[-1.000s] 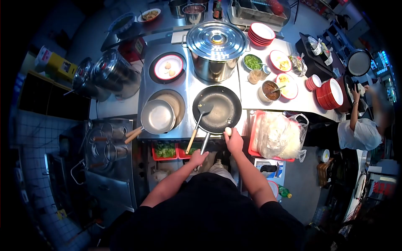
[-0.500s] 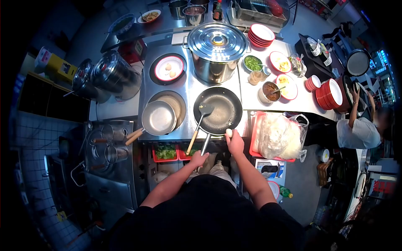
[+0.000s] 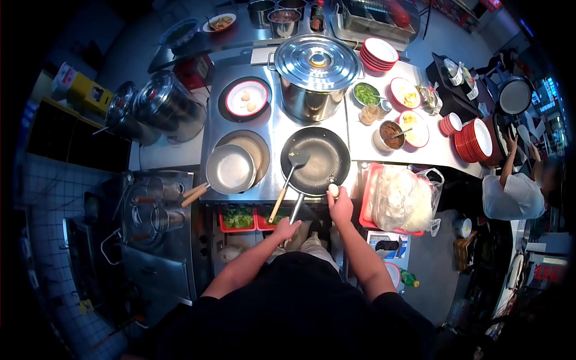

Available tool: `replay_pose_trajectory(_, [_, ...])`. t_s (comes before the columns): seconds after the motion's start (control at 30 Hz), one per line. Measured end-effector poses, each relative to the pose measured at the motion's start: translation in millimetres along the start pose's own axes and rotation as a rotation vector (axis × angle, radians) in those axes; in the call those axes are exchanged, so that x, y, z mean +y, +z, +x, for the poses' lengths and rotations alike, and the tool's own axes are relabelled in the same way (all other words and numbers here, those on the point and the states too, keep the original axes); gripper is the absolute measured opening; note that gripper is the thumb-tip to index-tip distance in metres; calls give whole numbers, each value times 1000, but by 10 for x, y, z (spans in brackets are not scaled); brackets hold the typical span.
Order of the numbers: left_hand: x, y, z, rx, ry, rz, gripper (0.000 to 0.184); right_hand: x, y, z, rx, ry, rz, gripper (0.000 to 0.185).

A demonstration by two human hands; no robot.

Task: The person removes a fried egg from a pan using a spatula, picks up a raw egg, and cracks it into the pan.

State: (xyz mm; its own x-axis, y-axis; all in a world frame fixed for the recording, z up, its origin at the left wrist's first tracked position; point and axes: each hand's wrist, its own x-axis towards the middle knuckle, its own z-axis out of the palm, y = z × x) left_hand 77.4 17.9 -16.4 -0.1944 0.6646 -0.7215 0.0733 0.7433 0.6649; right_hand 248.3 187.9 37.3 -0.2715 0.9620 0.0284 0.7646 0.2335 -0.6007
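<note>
A dark frying pan (image 3: 324,171) sits on the steel cooktop in front of me. My left hand (image 3: 287,229) is closed around the end of its handle. Beside the pan's near right rim, my right hand (image 3: 341,208) grips a pale egg (image 3: 333,189) between the fingers. A spatula (image 3: 298,158) with a wooden handle lies with its dark head inside the pan, its handle sticking out toward me. To the left rests a metal saucepan (image 3: 230,168). Behind it, a red-rimmed plate (image 3: 246,107) holds several eggs.
A large lidded stockpot (image 3: 315,99) stands behind the frying pan. At right are a red tray (image 3: 366,204) with a plastic bag (image 3: 401,201), a pot of brown sauce (image 3: 390,137) and stacked red-rimmed plates (image 3: 474,141). Another person (image 3: 513,195) works at far right.
The view has shifted slightly, so most things sit a little further right. My left hand stays on the pan handle and my right hand still holds the egg near the rim.
</note>
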Motion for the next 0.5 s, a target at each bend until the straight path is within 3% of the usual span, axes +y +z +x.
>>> replay_pose_trajectory(0.27, [18, -13, -26, -13, 5, 1, 47, 9, -7, -3, 167, -53, 80, 40])
replay_pose_trajectory(0.37, [43, -15, -42, 1, 4, 10, 46, 115, 64, -19, -43, 38, -88, 40])
replay_pose_trajectory(0.5, [55, -35, -60, -16, -27, -16, 46, 2, -28, -9, 86, -4, 61, 39])
